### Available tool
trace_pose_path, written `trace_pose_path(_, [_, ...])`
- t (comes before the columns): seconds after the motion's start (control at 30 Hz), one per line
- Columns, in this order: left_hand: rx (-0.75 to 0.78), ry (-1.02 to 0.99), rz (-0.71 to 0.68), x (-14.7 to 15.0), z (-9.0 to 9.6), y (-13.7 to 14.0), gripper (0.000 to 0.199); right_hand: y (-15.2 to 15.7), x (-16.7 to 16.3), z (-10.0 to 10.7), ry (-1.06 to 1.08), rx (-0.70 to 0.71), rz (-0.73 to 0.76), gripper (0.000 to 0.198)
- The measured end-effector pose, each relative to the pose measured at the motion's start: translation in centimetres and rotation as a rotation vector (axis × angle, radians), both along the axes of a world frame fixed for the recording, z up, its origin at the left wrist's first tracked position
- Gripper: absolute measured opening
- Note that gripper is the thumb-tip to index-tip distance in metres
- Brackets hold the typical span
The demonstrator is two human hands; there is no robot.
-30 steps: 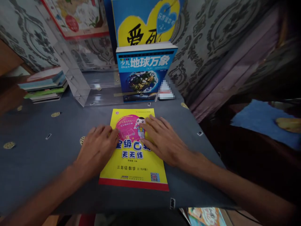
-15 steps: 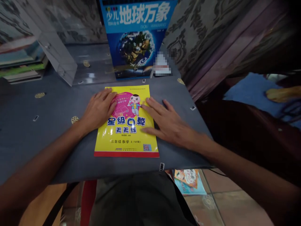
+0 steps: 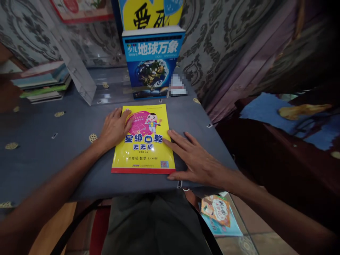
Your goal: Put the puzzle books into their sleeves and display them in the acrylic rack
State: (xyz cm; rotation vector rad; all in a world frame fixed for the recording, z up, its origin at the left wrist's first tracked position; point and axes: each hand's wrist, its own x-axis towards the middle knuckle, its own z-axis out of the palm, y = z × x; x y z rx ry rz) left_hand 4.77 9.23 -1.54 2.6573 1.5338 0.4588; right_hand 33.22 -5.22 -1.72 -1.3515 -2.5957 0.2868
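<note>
One yellow mental-arithmetic workbook (image 3: 143,154) lies on the counter (image 3: 186,117); remotely I see the left hand (image 3: 115,126) and right hand (image 3: 198,156) touching its opposite sides, each grip released.

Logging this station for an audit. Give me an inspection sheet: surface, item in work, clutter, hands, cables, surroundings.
Surface: grey cloth with small printed motifs.
Item in work: yellow book, closed, lying flat, cover up.
Clutter: upright blue book with an Earth cover; pixelated object beside it; clear stand; stack of books at far left.
Hands: left hand at the yellow book's upper left edge, thumb over the cover; right hand at its right edge, fingers spread, a fingertip overlapping the cover.
Cables: nothing seen for certain; the right side is dark.
Surroundings: patterned curtain or wall covering behind; blue cloth at right; printed booklets below the near edge.
</note>
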Motion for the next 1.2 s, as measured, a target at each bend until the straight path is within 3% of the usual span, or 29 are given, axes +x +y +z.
trace_pose_path(0.13, [-0.132, -0.302, -0.017, -0.3, 0.4, 0.6, 0.037, 0.1, 0.3, -0.2, 0.016, -0.005, 0.011, 0.099])
trace_pose_path(0.2, [-0.275, -0.633, 0.028, -0.3, 0.8, 1.1, 0.037, 0.2, 0.3, -0.2, 0.030, -0.014, 0.014, 0.099])
trace_pose_path(0.33, [-0.689, -1.255, 0.256, 0.4, 1.5, 1.1, 0.034, 0.5, 0.4, -0.4, 0.052, -0.032, 0.016, 0.098])
trace_pose_path(0.43, [-1.018, -1.449, 0.321, 0.8, 1.8, 0.5, 0.030, 0.7, 0.5, -0.6, 0.086, -0.040, 0.016, 0.099])
trace_pose_path(0.5, [-1.125, -1.514, 0.325, 0.9, 1.9, 0.0, 0.028, 0.8, 0.5, -0.6, 0.107, -0.061, 0.014, 0.099])
trace_pose_path(0.6, [-1.165, -1.551, 0.362, 1.0, 2.2, -0.3, 0.029, 1.2, 0.4, -0.3, 0.153, -0.121, -0.022, 0.103])
trace_pose_path(0.77, [-1.081, -1.626, 0.397, 1.2, 2.7, -0.3, 0.022, 2.5, 0.5, 0.3, 0.309, -0.238, -0.056, 0.114])
trace_pose_path(0.93, [-1.021, -1.694, 0.368, 0.6, 2.7, -0.4, 0.013, 4.4, -0.3, 0.0, 0.608, -0.337, -0.088, 0.116])
trace_pose_path(1.1, [-0.966, -1.728, 0.370, 0.5, 2.9, -0.6, 0.014, 6.8, -1.8, -1.0, 0.922, -0.427, -0.354, 0.099])
trace_pose_path(1.2, [-0.968, -1.721, 0.357, 0.6, 3.4, -1.0, 0.019, 8.0, -2.3, -0.3, 1.080, -0.580, -0.374, 0.079])
